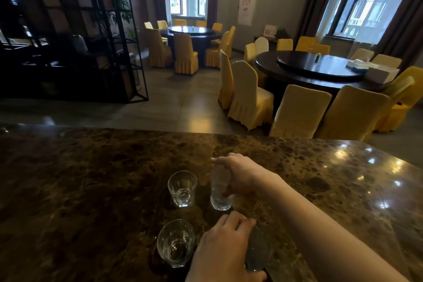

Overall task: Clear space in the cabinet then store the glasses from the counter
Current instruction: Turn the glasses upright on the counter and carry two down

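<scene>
Several clear glasses stand close together on the brown marble counter (91,190). My right hand (239,173) reaches in from the right and grips the far right glass (220,199) from above, fingers around its rim and side. My left hand (223,249) comes up from the bottom edge and wraps a near right glass (258,253), which it partly hides. Two more glasses stand free to the left: a far one (182,188) and a near one (175,243), both upright. No cabinet is in view.
Beyond the counter's far edge lies a dining room: a round dark table (315,68) with yellow-covered chairs (250,96) at right, another table (192,31) further back, and a black metal shelf frame (75,30) at left.
</scene>
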`<state>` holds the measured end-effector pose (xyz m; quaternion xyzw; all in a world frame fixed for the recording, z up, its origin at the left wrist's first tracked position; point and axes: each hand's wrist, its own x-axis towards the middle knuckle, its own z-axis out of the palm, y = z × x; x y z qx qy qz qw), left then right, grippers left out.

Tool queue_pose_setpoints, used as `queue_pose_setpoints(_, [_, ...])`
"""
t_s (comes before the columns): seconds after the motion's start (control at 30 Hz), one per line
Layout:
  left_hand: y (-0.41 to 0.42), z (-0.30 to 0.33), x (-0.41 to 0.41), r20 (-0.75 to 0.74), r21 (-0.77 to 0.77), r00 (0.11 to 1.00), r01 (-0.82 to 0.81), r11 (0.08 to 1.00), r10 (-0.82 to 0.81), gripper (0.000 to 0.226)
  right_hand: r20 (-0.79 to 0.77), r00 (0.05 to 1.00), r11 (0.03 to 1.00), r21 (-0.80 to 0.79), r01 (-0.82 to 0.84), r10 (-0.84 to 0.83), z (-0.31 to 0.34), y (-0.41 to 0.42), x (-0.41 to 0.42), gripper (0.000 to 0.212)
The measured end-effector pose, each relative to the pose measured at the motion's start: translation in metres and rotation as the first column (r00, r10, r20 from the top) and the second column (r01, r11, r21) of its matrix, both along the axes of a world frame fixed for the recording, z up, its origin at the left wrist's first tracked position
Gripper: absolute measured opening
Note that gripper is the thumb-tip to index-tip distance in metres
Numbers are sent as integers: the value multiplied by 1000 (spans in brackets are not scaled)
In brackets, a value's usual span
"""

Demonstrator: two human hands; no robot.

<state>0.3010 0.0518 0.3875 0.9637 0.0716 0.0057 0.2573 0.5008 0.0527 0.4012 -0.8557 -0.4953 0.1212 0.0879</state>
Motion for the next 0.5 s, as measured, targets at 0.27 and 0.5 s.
queue_pose_setpoints(0.27, [6,-4,3,33,24,999,-24,999,24,90,24,1000,1000,-14,12,-12,1,-13,0,102])
queue_pose_setpoints(0.5, [10,-2,4,43,31,999,-17,999,16,91,19,1000,1000,-13,10,-9,5,-16,-4,98])
